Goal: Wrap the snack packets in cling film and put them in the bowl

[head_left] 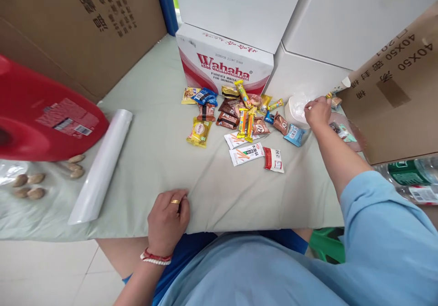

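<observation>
My left hand (169, 219) rests on the table near its front edge, fingers curled in, with nothing seen in it. To the right, my right hand (319, 113) reaches over the rim of a white bowl (296, 117). Its fingers are pinched at a crumpled clear plastic bag (300, 103) in the bowl. Left of the bowl lies a blue snack packet (294, 135). A loose heap of wrapped snacks (236, 110) spreads across the middle, with white stick-snack packets (247, 154) and a red-and-white packet (273, 160) in front.
A Wahaha water carton (226, 64) stands behind the snacks. On the left are a red jug (48, 114), a clear plastic roll (102, 169) and several brown nuts (36, 193). Cardboard boxes (397, 87) flank both sides. Plastic bottles (410, 173) lie at right.
</observation>
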A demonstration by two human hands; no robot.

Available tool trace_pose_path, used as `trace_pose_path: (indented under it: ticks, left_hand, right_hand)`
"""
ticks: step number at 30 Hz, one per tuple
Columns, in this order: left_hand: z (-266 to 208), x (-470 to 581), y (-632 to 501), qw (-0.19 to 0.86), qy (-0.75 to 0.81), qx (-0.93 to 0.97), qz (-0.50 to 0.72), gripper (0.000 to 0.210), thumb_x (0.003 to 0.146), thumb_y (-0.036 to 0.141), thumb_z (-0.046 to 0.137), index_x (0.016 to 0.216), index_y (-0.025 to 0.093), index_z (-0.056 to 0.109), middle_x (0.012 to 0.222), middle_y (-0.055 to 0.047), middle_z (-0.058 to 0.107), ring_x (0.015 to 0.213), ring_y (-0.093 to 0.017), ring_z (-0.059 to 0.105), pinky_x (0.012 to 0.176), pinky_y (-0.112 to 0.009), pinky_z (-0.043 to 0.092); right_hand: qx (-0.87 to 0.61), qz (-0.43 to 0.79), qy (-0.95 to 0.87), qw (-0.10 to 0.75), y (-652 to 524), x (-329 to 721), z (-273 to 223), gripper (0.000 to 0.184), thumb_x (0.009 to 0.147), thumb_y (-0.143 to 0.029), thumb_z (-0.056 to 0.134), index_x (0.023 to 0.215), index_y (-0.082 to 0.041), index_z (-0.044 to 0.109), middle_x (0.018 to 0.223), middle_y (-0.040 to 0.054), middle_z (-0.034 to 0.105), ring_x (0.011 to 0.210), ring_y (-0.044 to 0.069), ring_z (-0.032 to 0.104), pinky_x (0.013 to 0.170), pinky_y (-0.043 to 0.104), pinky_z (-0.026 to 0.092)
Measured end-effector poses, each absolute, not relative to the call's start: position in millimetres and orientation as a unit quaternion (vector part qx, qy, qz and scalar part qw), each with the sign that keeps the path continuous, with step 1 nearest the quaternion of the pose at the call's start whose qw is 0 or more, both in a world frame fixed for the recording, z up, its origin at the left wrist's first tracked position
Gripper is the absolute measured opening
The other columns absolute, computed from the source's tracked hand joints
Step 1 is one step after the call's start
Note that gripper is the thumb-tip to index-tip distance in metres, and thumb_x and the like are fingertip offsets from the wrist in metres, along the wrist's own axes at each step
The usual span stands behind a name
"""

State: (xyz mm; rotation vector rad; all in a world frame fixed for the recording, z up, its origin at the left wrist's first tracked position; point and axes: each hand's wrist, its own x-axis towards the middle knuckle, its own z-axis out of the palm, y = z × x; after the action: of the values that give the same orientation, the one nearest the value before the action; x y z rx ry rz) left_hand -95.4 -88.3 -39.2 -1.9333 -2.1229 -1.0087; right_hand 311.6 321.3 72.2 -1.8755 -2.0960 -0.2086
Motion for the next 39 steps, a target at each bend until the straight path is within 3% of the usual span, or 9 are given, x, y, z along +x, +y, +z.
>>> trace_pose_path:
  ticks: [5,8,14,18,22,27,31,34,39]
  left_hand:
    - [-34,-96,-92,0.007,-0.693,-0.609,-0.387,0.015,0.096,0.017,0.057,0.1,0.022,0.071,0.093,-0.007,0.075,0.088,-0.023,0.07,0.083,-0.037,0.056]
    - [-25,-89,-98,-0.08,-0.704,-0.547,-0.445,0.015,0.099,0.025,0.057,0.1,0.022,0.072,0.096,-0.006,0.075,0.09,-0.021,0.071,0.085,-0.036,0.057]
    - [-7,-48,-93,-0.439,-0.634,-0.376,-0.514,0.034,0.099,0.051,0.062,0.112,0.021,0.067,0.094,-0.005,0.072,0.08,-0.017,0.067,0.07,-0.03,0.056]
    - [-2,-21,-74,-0.512,-0.572,-0.378,-0.518,0.047,0.089,0.051,0.074,0.123,0.022,0.06,0.111,-0.009,0.067,0.092,-0.018,0.066,0.072,-0.03,0.057]
    - [-3,-10,-60,-0.381,-0.571,-0.512,-0.517,0.048,0.088,0.036,0.078,0.132,0.027,0.062,0.129,-0.011,0.061,0.109,-0.021,0.064,0.083,-0.034,0.059]
    - [-12,-11,-51,-0.305,-0.551,-0.609,-0.481,0.011,0.099,0.026,0.065,0.1,0.026,0.076,0.093,-0.004,0.072,0.091,-0.018,0.067,0.084,-0.033,0.054]
    - [-16,-10,-52,-0.336,-0.602,-0.534,-0.489,0.012,0.097,0.03,0.066,0.094,0.023,0.075,0.086,-0.002,0.072,0.078,-0.016,0.065,0.073,-0.029,0.052]
    - [-13,-8,-55,-0.374,-0.612,-0.499,-0.485,0.015,0.094,0.034,0.07,0.088,0.021,0.075,0.084,-0.002,0.07,0.075,-0.015,0.063,0.073,-0.028,0.05]
    - [-6,-4,-59,-0.527,-0.548,-0.407,-0.506,0.027,0.089,0.047,0.077,0.089,0.02,0.074,0.084,-0.002,0.072,0.078,-0.015,0.063,0.077,-0.028,0.05]
  right_hand:
    - [-0.674,0.083,-0.637,0.365,302,305,116,0.01,0.089,-0.019,0.062,0.097,-0.016,0.068,0.109,0.0165,0.069,0.094,0.023,0.058,0.086,0.038,0.047]
    - [-0.635,0.295,-0.562,0.44,256,286,122,0.006,0.088,-0.025,0.063,0.09,-0.021,0.059,0.086,0.0066,0.07,0.057,0.012,0.043,0.057,0.028,0.039]
    - [-0.465,0.69,-0.429,0.352,110,224,73,0.025,0.064,-0.027,0.082,0.078,-0.02,0.062,0.06,-0.002,0.062,0.041,0.003,0.024,0.042,0.017,0.021]
    - [-0.43,0.799,-0.285,0.307,35,184,32,0.024,0.062,-0.022,0.081,0.077,-0.018,0.063,0.055,-0.0041,0.061,0.04,0.001,0.019,0.039,0.015,0.019]
    - [-0.405,0.853,-0.2,0.263,3,166,12,0.024,0.062,-0.02,0.08,0.08,-0.017,0.063,0.054,-0.0047,0.06,0.039,0.0,0.016,0.038,0.014,0.016]
    - [-0.406,0.86,-0.218,0.218,2,172,14,0.032,0.07,-0.035,0.086,0.086,-0.017,0.066,0.06,-0.0026,0.063,0.04,0.0,0.019,0.038,0.015,0.015]
    - [-0.439,0.79,-0.305,0.3,2,183,20,0.053,0.084,-0.068,0.075,0.106,-0.02,0.071,0.099,0.0065,0.072,0.048,0.004,0.036,0.038,0.018,0.021]
    - [-0.449,0.728,-0.412,0.314,-1,185,19,0.057,0.083,-0.065,0.079,0.122,-0.025,0.069,0.122,0.0079,0.066,0.064,0.009,0.048,0.045,0.021,0.035]
    - [-0.436,0.668,-0.538,0.272,-5,178,10,0.041,0.078,-0.051,0.088,0.102,-0.023,0.071,0.094,0.0002,0.065,0.069,0.01,0.049,0.064,0.026,0.043]
